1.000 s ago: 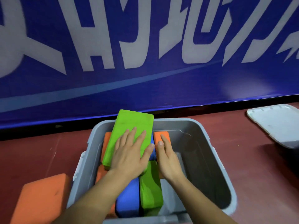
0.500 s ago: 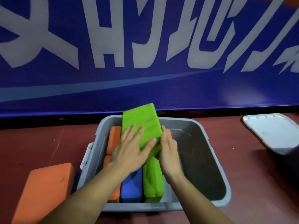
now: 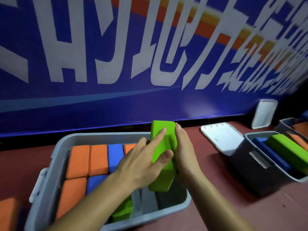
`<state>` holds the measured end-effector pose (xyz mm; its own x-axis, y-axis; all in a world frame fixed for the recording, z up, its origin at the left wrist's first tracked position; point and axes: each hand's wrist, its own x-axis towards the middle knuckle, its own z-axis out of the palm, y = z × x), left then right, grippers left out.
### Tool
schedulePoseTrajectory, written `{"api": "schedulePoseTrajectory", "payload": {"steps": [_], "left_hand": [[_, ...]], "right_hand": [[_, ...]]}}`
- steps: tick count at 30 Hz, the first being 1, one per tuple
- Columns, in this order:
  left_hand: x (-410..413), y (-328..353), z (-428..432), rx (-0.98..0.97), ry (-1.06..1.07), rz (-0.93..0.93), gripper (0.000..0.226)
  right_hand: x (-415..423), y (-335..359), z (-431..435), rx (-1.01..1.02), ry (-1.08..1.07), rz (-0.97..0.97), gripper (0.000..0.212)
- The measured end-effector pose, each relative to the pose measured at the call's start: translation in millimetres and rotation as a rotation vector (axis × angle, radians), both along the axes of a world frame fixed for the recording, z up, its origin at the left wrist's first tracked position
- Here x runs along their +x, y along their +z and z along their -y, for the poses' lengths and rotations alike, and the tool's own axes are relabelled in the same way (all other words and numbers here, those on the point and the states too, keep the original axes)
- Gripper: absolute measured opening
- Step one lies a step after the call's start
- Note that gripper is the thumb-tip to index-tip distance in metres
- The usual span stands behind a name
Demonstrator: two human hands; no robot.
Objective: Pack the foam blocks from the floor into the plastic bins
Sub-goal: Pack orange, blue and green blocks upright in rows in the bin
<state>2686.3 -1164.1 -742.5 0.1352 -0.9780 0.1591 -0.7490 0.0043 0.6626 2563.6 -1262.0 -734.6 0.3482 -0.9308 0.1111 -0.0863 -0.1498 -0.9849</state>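
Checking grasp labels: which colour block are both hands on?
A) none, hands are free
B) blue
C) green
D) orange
C: the green block is held between the left hand and the right hand, tilted over the grey bin.

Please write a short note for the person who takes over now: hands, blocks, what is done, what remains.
Left hand holds the green block; right hand lies flat against its right side, above the grey bin.
Done: orange blocks and blue blocks fill the bin's left part.
Left: set the green block into the free right part; the loose orange block on the floor is not yet packed.
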Motion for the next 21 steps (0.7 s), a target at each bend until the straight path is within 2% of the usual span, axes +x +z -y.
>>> {"api": "schedulePoseTrajectory", "payload": {"steps": [3,6,11,15,19,21], "left_hand": [[1,-8,-3,-0.006,-0.033,-0.026,0.091],[6,-23,-3,-0.001,-0.008,-0.062,0.078],[6,-44,-5,0.074,0.035,-0.016,0.071],[4,-49,-3,0.064,0.059,-0.030,0.071],[-1,-47,2,0.061,0.044,-0.046,0.067],[-2,-47,6,0.087,0.049,-0.029,0.068]], "right_hand": [[-8,-8,0,0.076,0.027,-0.034,0.062],[-12,-27,-3,0.126,0.035,-0.083,0.046],[-10,-48,-9,0.157,0.053,-0.186,0.043],[-9,-50,3,0.135,0.086,-0.256,0.074],[-12,-39,6,0.148,0.137,-0.179,0.045],[-15,-43,7,0.151,0.124,-0.186,0.046]]}}
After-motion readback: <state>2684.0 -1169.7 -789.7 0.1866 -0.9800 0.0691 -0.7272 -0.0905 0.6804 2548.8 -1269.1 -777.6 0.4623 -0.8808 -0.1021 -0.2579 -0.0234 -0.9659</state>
